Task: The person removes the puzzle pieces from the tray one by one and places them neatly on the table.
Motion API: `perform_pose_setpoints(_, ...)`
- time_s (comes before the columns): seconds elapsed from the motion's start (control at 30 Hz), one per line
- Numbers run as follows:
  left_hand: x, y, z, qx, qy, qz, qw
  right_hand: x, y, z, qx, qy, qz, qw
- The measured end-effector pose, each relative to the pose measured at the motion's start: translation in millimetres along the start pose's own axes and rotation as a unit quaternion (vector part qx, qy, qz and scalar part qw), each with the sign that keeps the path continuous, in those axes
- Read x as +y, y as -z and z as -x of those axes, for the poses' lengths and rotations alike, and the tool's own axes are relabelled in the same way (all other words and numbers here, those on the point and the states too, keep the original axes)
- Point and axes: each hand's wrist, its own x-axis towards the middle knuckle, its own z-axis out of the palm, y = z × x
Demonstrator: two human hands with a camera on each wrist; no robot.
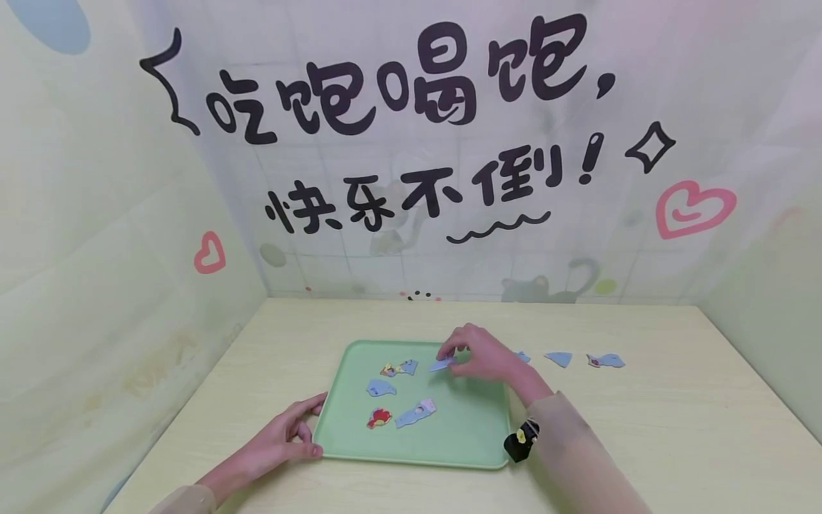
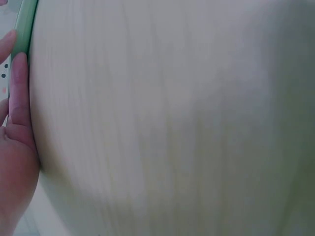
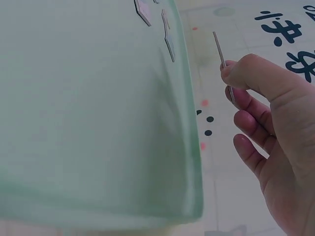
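My right hand [image 1: 478,353] pinches a thin blue puzzle piece [image 1: 441,365] between thumb and fingers over the back right part of a green tray [image 1: 456,446]. In the right wrist view that piece shows edge-on, raised. Extended fingers of my left hand [image 1: 282,439] touch the tray's left edge, the thumb at its front left corner. On the tray lie a yellow-and-blue piece [image 1: 401,368], a blue piece [image 1: 382,387], a red piece [image 1: 380,417] and a long blue piece [image 1: 414,414], all apart.
Right of the tray, on the pale wooden table [image 1: 674,428], lie a triangular blue piece [image 1: 559,358], a blue piece with a dark red mark [image 1: 606,360], and another piece [image 1: 523,356] partly hidden by my right arm. Printed cloth walls [image 1: 411,271] enclose the back and sides.
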Motion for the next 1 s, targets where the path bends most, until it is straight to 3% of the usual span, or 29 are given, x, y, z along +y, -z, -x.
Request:
perform_pose_setpoints(0.3,-0.6,-0.6,0.6,0.004,0.003,0.000,1.0000,13.5,17.1,18.3,0.029,-0.002,0.014,0.9995)
perform_pose_setpoints(0.63,-1.7,-0.6,0.3,0.000,0.007,0.005,1.0000,38.1,40.6,45.2,0.086,0.035,0.050,0.9945)
perform_pose_setpoints(1.0,-0.8,-0.6,0.0,0.002,0.011,0.000,0.9999,70.8,67.7,80.9,0.134,0.018,0.097,0.9860)
